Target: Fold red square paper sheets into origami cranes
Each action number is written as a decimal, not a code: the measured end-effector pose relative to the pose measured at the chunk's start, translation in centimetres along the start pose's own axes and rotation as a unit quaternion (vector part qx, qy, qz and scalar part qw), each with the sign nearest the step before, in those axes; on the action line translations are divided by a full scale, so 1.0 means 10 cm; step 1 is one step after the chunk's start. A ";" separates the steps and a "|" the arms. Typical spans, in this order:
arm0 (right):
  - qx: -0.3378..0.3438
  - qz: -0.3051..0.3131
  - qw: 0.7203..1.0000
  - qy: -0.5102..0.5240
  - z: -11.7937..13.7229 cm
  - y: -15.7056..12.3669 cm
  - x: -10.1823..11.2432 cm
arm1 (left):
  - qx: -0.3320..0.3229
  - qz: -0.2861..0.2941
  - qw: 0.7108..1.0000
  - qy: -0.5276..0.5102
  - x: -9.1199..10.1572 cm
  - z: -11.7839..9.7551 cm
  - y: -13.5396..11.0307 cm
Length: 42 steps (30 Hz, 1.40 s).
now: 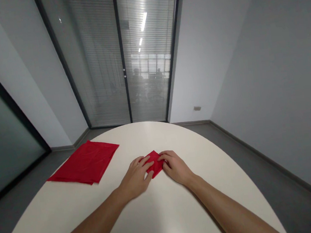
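Note:
A small folded red sheet (155, 164) lies on the white table in front of me, one corner pointing away. My left hand (137, 176) rests at its left side, fingers spread and lying across its surface. At the right edge, my right hand (176, 166) has its fingers bent over the sheet and its thumb tucked close, pinching that edge. Parts of both side edges are hidden under my fingers. Whether the sheet is paper or thin plastic, I cannot tell.
A stack of larger, creased red sheets (86, 162) lies on the left of the round white table (209, 207), reaching its left edge. Beyond the table stand glass doors with blinds (102, 62). A grey wall (286, 91) is on the right.

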State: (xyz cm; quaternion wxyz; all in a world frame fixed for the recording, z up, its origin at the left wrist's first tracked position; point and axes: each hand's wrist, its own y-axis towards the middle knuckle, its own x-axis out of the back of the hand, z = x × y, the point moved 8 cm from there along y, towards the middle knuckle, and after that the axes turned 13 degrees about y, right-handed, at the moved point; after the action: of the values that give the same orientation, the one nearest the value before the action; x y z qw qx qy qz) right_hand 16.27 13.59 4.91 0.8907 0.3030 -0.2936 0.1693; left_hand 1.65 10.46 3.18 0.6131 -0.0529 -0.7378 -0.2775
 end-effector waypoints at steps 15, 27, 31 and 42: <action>-0.024 0.001 1.000 0.021 0.00 -0.01 0.00 | -0.015 -0.011 0.999 -0.028 0.01 -0.01 -0.01; -0.029 0.003 0.999 0.020 0.00 -0.02 0.00 | -0.015 -0.010 0.999 -0.032 -0.03 0.00 -0.02; -0.031 0.005 0.999 0.015 -0.02 -0.03 -0.01 | -0.015 -0.018 0.999 -0.037 0.00 -0.01 -0.02; -0.052 -0.006 0.999 -0.005 -0.10 -0.03 0.00 | -0.038 -0.010 0.998 -0.048 0.05 -0.09 -0.01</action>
State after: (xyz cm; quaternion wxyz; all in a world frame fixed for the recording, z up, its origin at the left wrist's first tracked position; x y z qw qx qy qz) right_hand 16.82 14.01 4.21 0.9046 0.2592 -0.3047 0.1474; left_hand 2.26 9.79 3.66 0.5716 -0.0821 -0.7557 -0.3088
